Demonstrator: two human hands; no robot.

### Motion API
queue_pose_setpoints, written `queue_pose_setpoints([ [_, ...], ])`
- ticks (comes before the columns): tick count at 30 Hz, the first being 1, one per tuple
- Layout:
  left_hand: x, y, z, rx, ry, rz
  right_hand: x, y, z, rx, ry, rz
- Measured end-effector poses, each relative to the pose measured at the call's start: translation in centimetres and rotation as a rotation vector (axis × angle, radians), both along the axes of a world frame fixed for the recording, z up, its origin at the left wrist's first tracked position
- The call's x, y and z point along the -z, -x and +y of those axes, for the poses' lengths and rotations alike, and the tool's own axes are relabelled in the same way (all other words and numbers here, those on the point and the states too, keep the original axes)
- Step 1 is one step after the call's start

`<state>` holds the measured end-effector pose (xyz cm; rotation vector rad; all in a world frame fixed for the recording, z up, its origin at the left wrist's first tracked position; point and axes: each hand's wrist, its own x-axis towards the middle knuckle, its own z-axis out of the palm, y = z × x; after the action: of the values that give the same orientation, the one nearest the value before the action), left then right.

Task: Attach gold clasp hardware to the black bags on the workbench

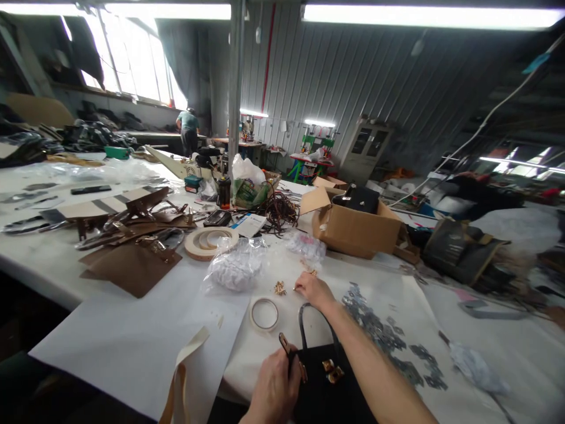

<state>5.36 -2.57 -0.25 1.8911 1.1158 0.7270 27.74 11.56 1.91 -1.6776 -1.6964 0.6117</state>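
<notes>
My left hand (276, 380) is closed round a black strap (288, 347) with a gold metal fitting near its end. It rests at the edge of a black handbag (320, 388) with a looped handle (304, 321). Gold clasp pieces (333, 372) lie on the bag. My right hand (314, 290) reaches past the handle to the table, its fingers pinched together. What the fingertips hold is too small to make out. Just left of them sits a small heap of gold hardware (279, 288), and more gold bits show behind the knuckles.
A tape roll (264, 314) and a plastic bag (233, 268) lie on the left. Grey metal plates (379, 330) are scattered right of my forearm. Farther back stand larger tape rolls (207, 241), brown leather pieces (136, 265) and a cardboard box (359, 227). A person (189, 126) stands far off.
</notes>
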Motion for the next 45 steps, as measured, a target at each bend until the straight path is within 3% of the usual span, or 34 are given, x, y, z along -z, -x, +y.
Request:
queue_pose_setpoints([
  [5,-0.7,0.4,0.4,0.001,0.052,0.029,-2.7,-3.1,-3.6,0.315,-0.107,0.187],
  [10,-0.7,0.3,0.5,-0.022,0.084,0.020,-5.2,-6.0,-12.5,0.595,-0.295,0.557],
  [14,-1.0,0.2,-0.4,-0.159,0.083,0.008,-3.4,-4.8,-20.5,0.669,-0.205,0.850],
  [16,-1.5,0.2,-0.5,-0.246,-0.084,0.038,-1.4,-3.6,-23.3,0.687,-0.100,0.929],
  [18,-2.3,-0.1,-0.2,-0.231,-0.341,0.100,0.7,-2.6,-25.1,0.704,-0.021,0.958],
  [19,-2.9,-0.3,0.1,-0.141,-0.463,0.143,1.5,-2.1,-25.5,0.713,0.004,0.945],
  [21,-4.1,-1.3,0.8,0.179,-0.624,0.233,2.9,-1.6,-26.0,0.734,0.021,0.868],
  [23,-5.1,-3.0,1.2,0.475,-0.664,0.330,3.6,-1.5,-26.0,0.750,0.010,0.755],
  [24,-5.5,-4.0,1.3,0.544,-0.659,0.385,3.8,-1.5,-26.0,0.758,-0.005,0.703],
  [29,-4.8,-8.8,0.4,0.574,-0.661,0.643,4.2,-1.8,-26.1,0.804,-0.081,0.618],
  [34,-3.9,-10.3,0.0,0.572,-0.588,0.727,3.9,-1.6,-26.5,0.792,-0.088,0.605],
  [41,-6.2,-12.1,3.4,0.545,-0.231,0.510,3.7,-0.8,-25.8,0.633,-0.033,0.428],
  [45,-6.5,-14.0,4.5,0.528,-0.140,0.340,3.6,-0.6,-24.8,0.707,-0.050,0.408],
])
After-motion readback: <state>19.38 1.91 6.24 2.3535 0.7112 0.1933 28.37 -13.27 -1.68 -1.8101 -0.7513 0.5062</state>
